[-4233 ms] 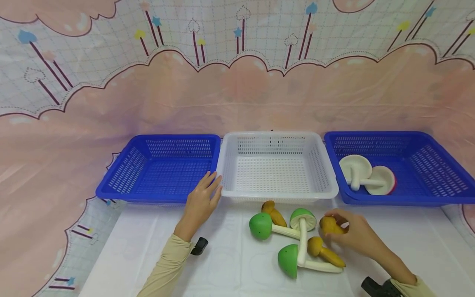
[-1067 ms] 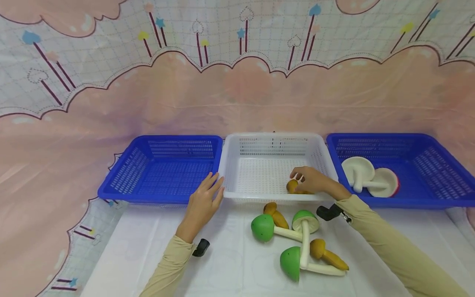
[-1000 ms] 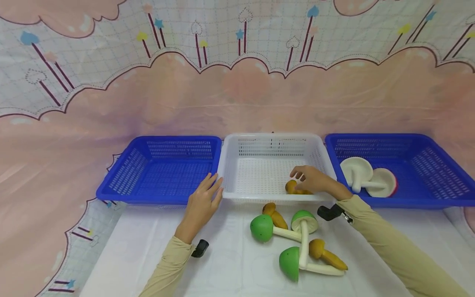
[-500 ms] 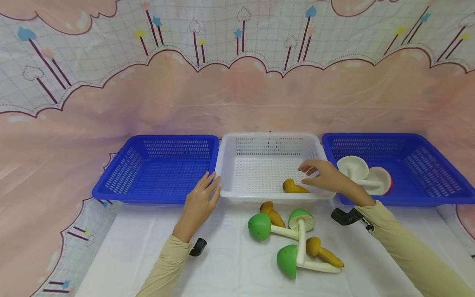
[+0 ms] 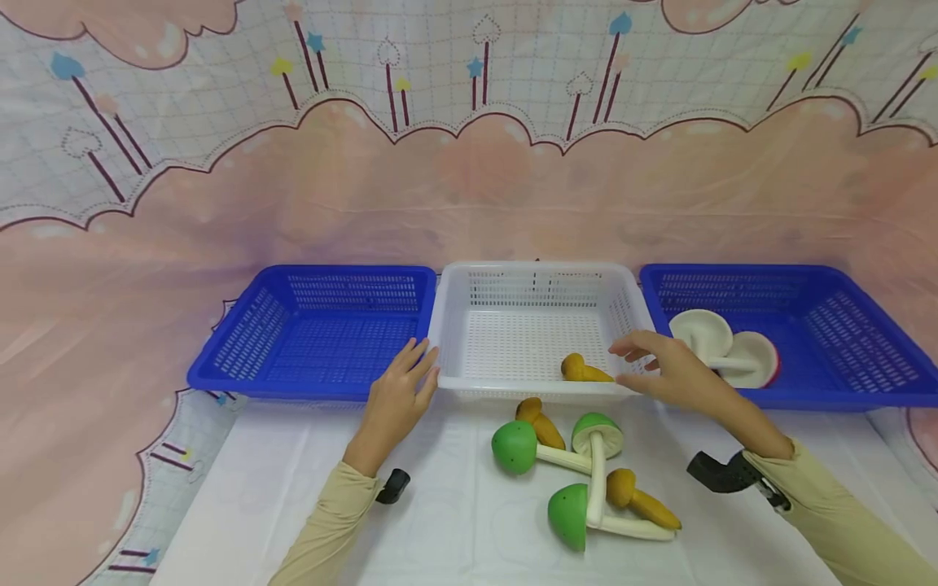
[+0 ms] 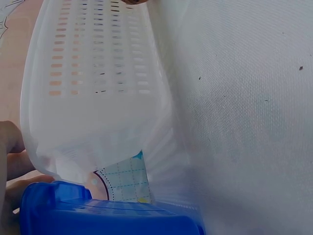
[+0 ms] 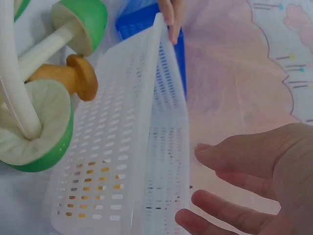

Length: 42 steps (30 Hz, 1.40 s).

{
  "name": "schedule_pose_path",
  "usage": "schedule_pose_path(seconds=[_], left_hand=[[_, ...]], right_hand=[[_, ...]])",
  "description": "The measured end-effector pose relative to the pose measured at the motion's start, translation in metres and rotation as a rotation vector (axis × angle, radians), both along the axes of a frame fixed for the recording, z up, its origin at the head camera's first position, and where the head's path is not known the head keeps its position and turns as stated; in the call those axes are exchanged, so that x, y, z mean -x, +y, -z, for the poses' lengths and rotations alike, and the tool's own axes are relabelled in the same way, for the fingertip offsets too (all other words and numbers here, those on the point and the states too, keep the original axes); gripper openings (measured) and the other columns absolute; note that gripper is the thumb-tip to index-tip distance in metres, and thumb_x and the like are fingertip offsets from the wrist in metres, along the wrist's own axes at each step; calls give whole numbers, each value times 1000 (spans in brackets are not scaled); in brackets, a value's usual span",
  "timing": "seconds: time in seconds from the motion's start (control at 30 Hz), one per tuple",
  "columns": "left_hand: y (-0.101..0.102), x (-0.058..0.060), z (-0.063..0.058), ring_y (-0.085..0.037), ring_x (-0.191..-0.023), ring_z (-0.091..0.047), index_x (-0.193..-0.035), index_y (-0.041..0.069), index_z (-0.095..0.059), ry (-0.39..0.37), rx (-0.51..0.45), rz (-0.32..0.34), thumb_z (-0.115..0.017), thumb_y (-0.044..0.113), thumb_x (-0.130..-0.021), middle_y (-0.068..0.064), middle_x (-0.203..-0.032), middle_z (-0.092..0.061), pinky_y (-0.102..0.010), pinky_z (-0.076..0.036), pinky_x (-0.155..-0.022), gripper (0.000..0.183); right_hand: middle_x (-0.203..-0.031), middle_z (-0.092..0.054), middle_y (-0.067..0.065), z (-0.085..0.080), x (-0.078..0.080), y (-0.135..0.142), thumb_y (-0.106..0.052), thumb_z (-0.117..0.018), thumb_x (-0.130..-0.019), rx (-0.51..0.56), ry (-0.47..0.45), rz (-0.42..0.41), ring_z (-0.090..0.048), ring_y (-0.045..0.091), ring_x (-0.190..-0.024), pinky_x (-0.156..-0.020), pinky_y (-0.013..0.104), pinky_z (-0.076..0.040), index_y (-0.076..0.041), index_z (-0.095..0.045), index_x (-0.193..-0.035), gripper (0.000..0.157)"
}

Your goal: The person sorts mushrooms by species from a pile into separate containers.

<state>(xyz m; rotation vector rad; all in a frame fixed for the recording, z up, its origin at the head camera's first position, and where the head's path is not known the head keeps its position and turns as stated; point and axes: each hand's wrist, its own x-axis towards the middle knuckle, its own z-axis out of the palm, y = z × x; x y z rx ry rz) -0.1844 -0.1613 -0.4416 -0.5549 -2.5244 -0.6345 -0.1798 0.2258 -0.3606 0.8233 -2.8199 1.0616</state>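
Note:
My right hand (image 5: 677,376) hovers over the right front corner of the white basket (image 5: 542,389), fingers loosely bent around nothing. Just left of it, a yellow-brown toy mushroom (image 5: 582,369) lies inside that basket, apart from the fingertips. In the right wrist view the thumb and fingers of the right hand (image 7: 244,171) stand apart. My left hand (image 5: 394,407) rests with extended fingers where the white basket meets the left blue basket (image 5: 293,389). Several toy mushrooms lie on the table in front: green-capped mushrooms (image 5: 515,448) with pale stems and yellow-brown mushrooms (image 5: 641,500).
At the right stands another blue basket (image 5: 843,399) holding two white-stemmed mushrooms (image 5: 751,358), one with a red edge. A white cloth (image 5: 454,521) covers the table. Behind the row of baskets hangs a pink patterned curtain (image 5: 410,195).
My right hand has carried a yellow-brown mushroom from the table into the white basket and let go of it. It has since drawn back to the right. The left hand has stayed put.

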Motion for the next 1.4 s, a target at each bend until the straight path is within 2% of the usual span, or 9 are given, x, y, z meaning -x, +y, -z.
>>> schedule_pose_path(seconds=[0.37, 0.6, 1.03, 1.4], left_hand=[[0, 0, -3, -31, -128, -46, -124, 5, -63, -14, 6, -5, -57, 18, -94, -14, -132, -55, -53, -48, -88, 32], [0, 0, -3, -32, -128, -45, -124, 5, -63, -13, 4, -4, -58, 19, -94, -15, -132, -55, -53, -49, -86, 33], [0, 1, -1, -32, -127, -46, -123, 5, -64, 4, 1, 7, -57, 17, -94, -15, -132, -55, -53, -49, -86, 32], [-1, 1, 2, -32, -128, -45, -124, 5, -63, 15, 12, 0, -57, 20, -94, -15, -132, -55, -52, -51, -83, 34]], right_hand=[[-103, -66, 3, -1, -29, 2, -6, -74, -80, -32, 60, 30, -62, 24, -93, -73, 40, -52, -7, -64, -107, 29], [-103, -66, 1, 1, -44, 1, -7, -75, -80, -14, 74, 43, -62, 22, -92, -72, 37, -53, -10, -65, -107, 29], [-104, -66, 3, 11, -69, 0, -17, -76, -81, -32, -11, 178, -62, 25, -91, -69, 38, -52, -8, -66, -106, 29], [-103, -65, 2, 30, -78, -2, -24, -77, -80, -23, -102, 175, -62, 24, -89, -64, 34, -52, -9, -65, -105, 32]])
